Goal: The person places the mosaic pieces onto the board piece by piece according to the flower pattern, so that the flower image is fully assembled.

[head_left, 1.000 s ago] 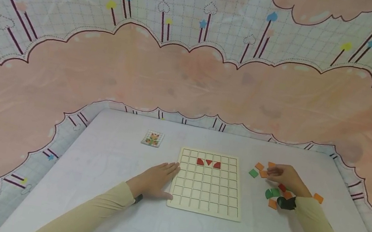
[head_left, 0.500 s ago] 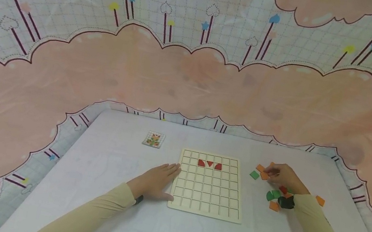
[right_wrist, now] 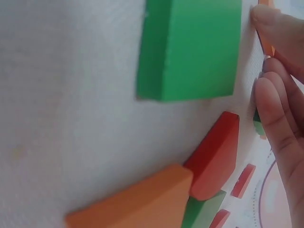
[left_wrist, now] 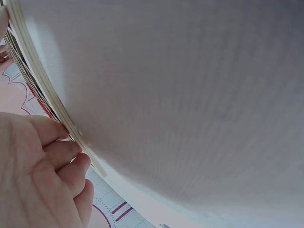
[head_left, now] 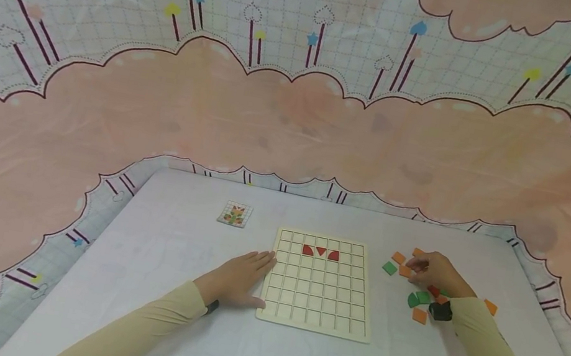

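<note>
My left hand (head_left: 238,274) lies along the left edge of the gridded wooden board (head_left: 318,303), fingers straight and thumb spread. In the left wrist view, the fingertips (left_wrist: 71,147) touch the board's side (left_wrist: 42,71). Three red pieces sit in the board's second row from the top, the middle one a triangle (head_left: 321,251). To the right of the board, my right hand (head_left: 437,271) is low among loose pieces. Its thumb and fingers (right_wrist: 273,95) pinch an orange tile (right_wrist: 267,42), partly hidden by the fingertips in the right wrist view.
A small card (head_left: 235,214) with a flower pattern lies beyond the left hand. Around the right hand are a green tile (head_left: 389,268), an orange tile (head_left: 419,316), a red piece (right_wrist: 216,156) and several others. A patterned cloth backdrop (head_left: 294,123) rises behind the table.
The right hand's fingers have drawn slightly lower and closer to an orange tile. The left hand and the red pieces on the board stay in place.
</note>
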Action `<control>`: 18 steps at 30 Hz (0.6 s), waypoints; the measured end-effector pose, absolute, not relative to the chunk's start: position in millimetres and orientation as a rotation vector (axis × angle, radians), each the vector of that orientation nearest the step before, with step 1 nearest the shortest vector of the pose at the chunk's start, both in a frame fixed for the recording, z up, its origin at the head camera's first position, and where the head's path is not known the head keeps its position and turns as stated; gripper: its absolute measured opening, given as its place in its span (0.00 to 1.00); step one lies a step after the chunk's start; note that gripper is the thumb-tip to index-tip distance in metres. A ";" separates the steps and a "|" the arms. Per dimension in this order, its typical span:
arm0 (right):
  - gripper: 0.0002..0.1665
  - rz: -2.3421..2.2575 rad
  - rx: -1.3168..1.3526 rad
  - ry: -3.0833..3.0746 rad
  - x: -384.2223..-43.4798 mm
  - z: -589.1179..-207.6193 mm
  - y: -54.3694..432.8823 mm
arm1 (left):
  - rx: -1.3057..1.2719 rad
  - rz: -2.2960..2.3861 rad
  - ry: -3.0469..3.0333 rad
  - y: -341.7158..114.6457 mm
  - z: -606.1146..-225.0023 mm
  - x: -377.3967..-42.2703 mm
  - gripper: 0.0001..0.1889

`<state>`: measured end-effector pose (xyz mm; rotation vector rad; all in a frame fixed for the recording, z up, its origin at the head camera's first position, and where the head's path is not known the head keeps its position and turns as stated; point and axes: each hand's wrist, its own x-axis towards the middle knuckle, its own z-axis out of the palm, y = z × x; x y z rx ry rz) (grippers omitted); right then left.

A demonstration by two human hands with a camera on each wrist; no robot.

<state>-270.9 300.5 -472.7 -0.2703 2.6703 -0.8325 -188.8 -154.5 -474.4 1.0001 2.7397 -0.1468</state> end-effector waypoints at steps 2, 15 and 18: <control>0.19 -0.815 -0.276 2.671 -271.3 -473.4 300.4 | 1.002 -0.149 2.737 -154.1 -474.2 -188.6 0.49; 0.13 -0.783 -0.328 2.710 -274.5 -478.5 301.4 | 0.979 -0.135 2.730 -153.6 -473.6 -187.8 0.49; 0.14 -0.783 -0.312 2.720 -273.5 -477.5 298.0 | 0.976 -0.133 2.730 -153.9 -473.3 -187.7 0.49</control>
